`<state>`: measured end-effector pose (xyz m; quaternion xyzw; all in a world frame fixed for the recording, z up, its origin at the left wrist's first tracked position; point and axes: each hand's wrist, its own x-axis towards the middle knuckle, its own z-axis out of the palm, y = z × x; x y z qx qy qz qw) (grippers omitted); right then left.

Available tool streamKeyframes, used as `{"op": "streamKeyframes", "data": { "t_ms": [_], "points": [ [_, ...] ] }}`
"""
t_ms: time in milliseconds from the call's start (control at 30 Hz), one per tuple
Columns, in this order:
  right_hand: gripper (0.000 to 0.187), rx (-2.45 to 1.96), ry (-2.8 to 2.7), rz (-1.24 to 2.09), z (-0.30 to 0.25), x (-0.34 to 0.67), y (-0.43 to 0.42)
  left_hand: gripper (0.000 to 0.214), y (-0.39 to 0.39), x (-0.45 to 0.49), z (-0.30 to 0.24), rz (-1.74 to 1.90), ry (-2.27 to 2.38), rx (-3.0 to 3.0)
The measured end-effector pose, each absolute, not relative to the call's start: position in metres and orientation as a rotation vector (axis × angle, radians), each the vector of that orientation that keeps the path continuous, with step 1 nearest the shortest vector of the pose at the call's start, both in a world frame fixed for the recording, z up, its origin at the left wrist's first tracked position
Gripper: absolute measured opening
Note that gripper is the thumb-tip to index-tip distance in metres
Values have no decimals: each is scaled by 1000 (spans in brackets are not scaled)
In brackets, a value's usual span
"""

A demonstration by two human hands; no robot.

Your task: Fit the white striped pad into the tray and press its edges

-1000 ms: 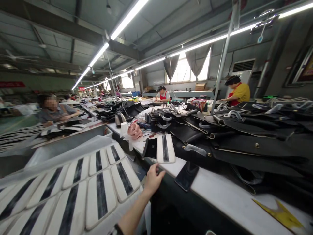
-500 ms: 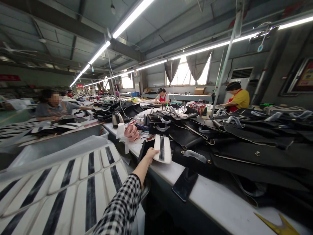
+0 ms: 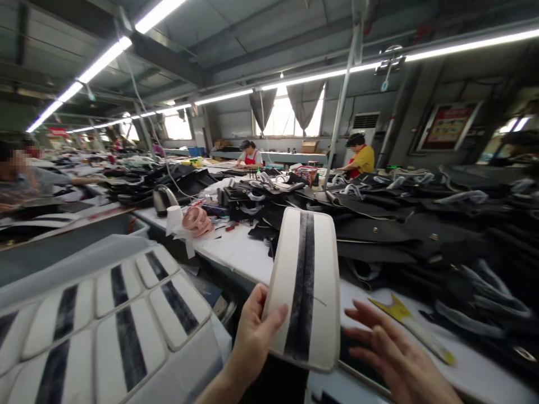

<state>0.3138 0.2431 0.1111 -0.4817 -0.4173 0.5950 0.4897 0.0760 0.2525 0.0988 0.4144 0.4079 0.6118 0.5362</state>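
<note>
My left hand (image 3: 251, 341) grips the left edge of a white padded panel with a dark stripe (image 3: 305, 280), thumb on its face. The panel is held upright over the table edge, and a thin dark thread-like line crosses its lower half. To its right, my right hand (image 3: 391, 353) is slightly blurred, fingers spread, holding nothing and apart from the panel. Similar striped panels (image 3: 126, 331) lie in rows at the lower left on pale sheeting. A dark flat object, partly hidden, lies beneath my right hand.
Black leather-like pieces with wrapped handles (image 3: 391, 224) are heaped across the white table (image 3: 236, 252). A pink fan (image 3: 197, 222), a white cup (image 3: 174, 217) and a metal kettle (image 3: 163, 199) stand at its left. A yellow-ended tool (image 3: 393, 308) lies right. Several people work farther back.
The striped panel has come from the tabletop closer to me, now upright in my left hand. My right hand has entered at the lower right. The view has turned right.
</note>
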Motion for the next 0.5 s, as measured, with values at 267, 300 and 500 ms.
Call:
{"op": "streamKeyframes", "data": {
  "t_ms": [267,300,500],
  "points": [
    [59,-908,-745,1744,151,312,229,46,212,110,120,1106,590,1009],
    [56,-939,-735,1771,150,319,227,46,211,111,123,1052,544,1017],
    [35,-974,-818,1733,147,346,215,62,221,129,138,899,400,903]
  ]
}}
